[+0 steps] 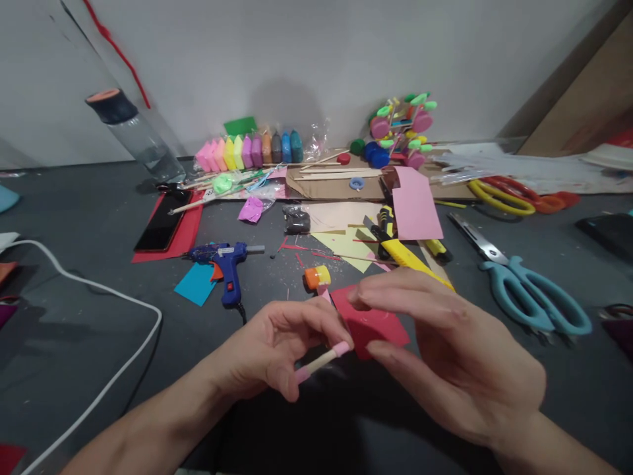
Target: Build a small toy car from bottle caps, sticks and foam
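Observation:
Between the thumb and fingers of my left hand is a short pale stick with pink ends, held at a slant. My right hand hovers just to its right, thumb and fingers apart, with nothing between them. Beneath and behind my hands lies a red paper piece on the dark table. A small orange and yellow cylinder rests beyond my left hand. Past the right fingers lies a yellow utility knife.
A blue glue gun lies left, near a phone and a white cable. Blue-handled scissors lie right. At the back are colored clay packs, a tilted water bottle and a colorful clay-and-stick model.

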A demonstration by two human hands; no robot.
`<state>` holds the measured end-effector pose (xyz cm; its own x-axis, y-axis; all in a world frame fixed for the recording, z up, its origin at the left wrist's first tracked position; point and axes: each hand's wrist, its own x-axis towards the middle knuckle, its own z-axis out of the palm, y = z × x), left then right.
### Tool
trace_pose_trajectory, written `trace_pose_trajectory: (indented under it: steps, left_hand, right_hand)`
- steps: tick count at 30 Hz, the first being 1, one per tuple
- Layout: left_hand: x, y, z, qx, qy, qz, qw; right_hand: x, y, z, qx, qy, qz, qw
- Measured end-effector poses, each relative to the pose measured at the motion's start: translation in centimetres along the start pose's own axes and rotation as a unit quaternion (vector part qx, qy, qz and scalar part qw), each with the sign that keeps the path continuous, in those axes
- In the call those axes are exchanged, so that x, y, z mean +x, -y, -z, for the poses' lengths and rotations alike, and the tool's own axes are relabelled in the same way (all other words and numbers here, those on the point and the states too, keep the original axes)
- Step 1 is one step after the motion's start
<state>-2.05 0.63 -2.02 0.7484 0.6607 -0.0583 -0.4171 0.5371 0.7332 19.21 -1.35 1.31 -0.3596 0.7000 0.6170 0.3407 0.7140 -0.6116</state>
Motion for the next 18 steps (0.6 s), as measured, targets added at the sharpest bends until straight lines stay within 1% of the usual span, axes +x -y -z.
trace_pose_trajectory:
  steps: [1, 3, 6, 11, 13, 15, 18]
  left_hand:
    - [0.03, 0.05, -0.02, -0.001, 0.001, -0.013, 1.0]
    - [0.06, 0.11, -0.04, -0.007, 0.0, -0.024, 1.0]
    - [0.07, 0.03, 0.05, 0.001, -0.006, -0.012, 1.0]
    - [0.05, -0.49, 0.31, 0.018, 0.006, -0.015, 1.0]
    - [0.03, -0.64, 0.33, 0.011, -0.003, -0.003, 1.0]
    - [-0.02, -0.69, 0.29, 0.011, -0.01, 0.005, 1.0]
    - [-0.06, -0.72, 0.22, 0.037, -0.007, 0.011, 0.999]
  right_hand:
    - [-0.06, -0.05, -0.01, 0.001, -0.012, -0.005, 1.0]
    - [-0.06, -0.07, -0.12, 0.001, -0.018, -0.007, 1.0]
    - [0.14, -0.05, -0.41, -0.006, -0.012, -0.001, 1.0]
    - [0.35, 0.06, -0.45, -0.035, -0.015, 0.003, 0.999]
    - [0.37, 0.3, -0.25, -0.031, 0.0, 0.015, 0.999]
    - [0.41, 0.6, -0.09, -0.038, 0.03, 0.029, 0.998]
    - [0.45, 0.87, -0.17, -0.061, 0.066, 0.043, 0.995]
